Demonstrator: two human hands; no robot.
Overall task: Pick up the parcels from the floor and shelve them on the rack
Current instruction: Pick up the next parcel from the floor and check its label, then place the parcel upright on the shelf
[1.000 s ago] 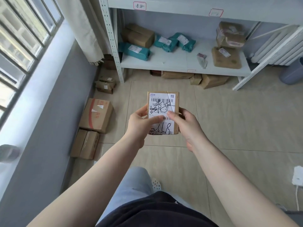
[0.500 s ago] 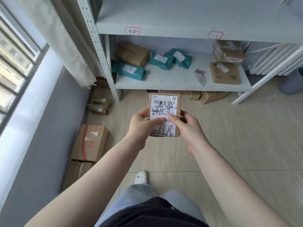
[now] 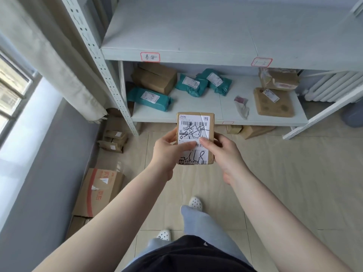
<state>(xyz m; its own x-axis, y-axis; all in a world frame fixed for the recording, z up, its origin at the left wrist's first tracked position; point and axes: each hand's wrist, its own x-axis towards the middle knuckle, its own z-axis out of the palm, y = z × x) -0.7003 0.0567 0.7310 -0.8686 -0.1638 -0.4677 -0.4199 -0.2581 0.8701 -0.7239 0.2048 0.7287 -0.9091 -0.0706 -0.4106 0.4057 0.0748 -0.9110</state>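
Observation:
A small brown parcel (image 3: 196, 122) with a white shipping label and black handwriting is held up in front of me. My left hand (image 3: 167, 152) grips its left edge and my right hand (image 3: 224, 152) grips its right edge, thumbs on the label. Ahead stands the white metal rack (image 3: 176, 52). Its upper shelf is bare. The lower shelf (image 3: 212, 107) carries a brown box (image 3: 155, 77), three teal mailers (image 3: 149, 97), a flat brown parcel (image 3: 274, 103) and a taped brown parcel (image 3: 279, 79). On the floor at the left lie a large carton (image 3: 98, 191) and small brown parcels (image 3: 114, 141).
A window and grey wall run along the left, with a curtain (image 3: 59, 61) hanging by the rack post. More brown parcels (image 3: 251, 130) sit under the lowest shelf. A white radiator (image 3: 334, 87) is at the right. My feet in white shoes stand on the tiled floor.
I have stepped closer to the rack, which now looms larger and higher in view. The parcel stays held in both hands, raised slightly toward the shelves.

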